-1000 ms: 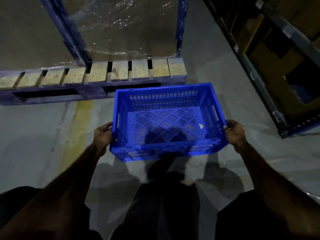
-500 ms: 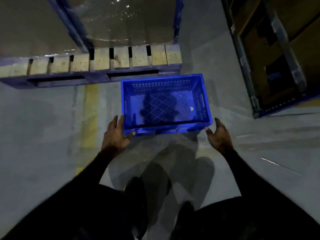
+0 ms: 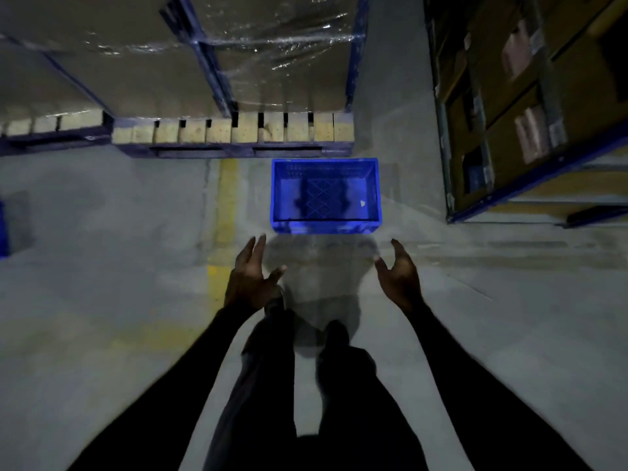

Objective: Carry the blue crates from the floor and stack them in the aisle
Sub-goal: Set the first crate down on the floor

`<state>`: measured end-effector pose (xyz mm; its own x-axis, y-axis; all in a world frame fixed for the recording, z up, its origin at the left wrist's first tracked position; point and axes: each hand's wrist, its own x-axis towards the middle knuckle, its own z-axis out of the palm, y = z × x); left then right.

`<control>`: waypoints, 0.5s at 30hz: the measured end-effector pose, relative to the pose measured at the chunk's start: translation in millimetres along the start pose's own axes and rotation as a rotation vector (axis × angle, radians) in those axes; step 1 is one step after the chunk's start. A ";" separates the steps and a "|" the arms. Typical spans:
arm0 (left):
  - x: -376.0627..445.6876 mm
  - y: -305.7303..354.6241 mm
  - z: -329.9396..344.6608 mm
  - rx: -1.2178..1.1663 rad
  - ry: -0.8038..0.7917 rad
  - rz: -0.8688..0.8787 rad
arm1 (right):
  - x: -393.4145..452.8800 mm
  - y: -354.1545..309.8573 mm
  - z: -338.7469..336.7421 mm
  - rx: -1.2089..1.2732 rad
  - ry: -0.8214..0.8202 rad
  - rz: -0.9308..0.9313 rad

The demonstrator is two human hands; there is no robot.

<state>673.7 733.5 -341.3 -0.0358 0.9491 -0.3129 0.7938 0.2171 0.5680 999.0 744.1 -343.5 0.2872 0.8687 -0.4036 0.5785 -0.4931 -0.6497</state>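
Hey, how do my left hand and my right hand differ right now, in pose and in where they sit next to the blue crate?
The left hand shows its fingers stretched long and straight, while the right hand has its fingers curled more. The left hand lies beyond the left side of the blue crate, near the yellow floor line; the right hand lies below the crate's right corner. Both are open, empty and clear of the crate, which sits on the floor.

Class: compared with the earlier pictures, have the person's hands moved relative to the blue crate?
Yes. Both hands, left hand and right hand, have let go of the blue crate and pulled back, while it sits by the wooden pallet.
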 end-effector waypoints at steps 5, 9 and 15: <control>-81.0 26.7 -25.9 -0.154 0.137 -0.082 | -64.2 -19.6 -17.7 0.020 -0.006 -0.050; -132.0 12.0 -47.0 -0.144 0.215 -0.066 | -105.0 -31.9 -8.2 0.011 -0.024 -0.125; -179.5 -40.4 -99.2 -0.160 0.362 -0.083 | -158.4 -75.5 43.1 -0.046 -0.103 -0.263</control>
<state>587.7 577.0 -232.6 -0.3297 0.9397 -0.0906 0.6759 0.3019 0.6723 877.0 641.7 -258.3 0.0448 0.9561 -0.2895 0.6576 -0.2464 -0.7119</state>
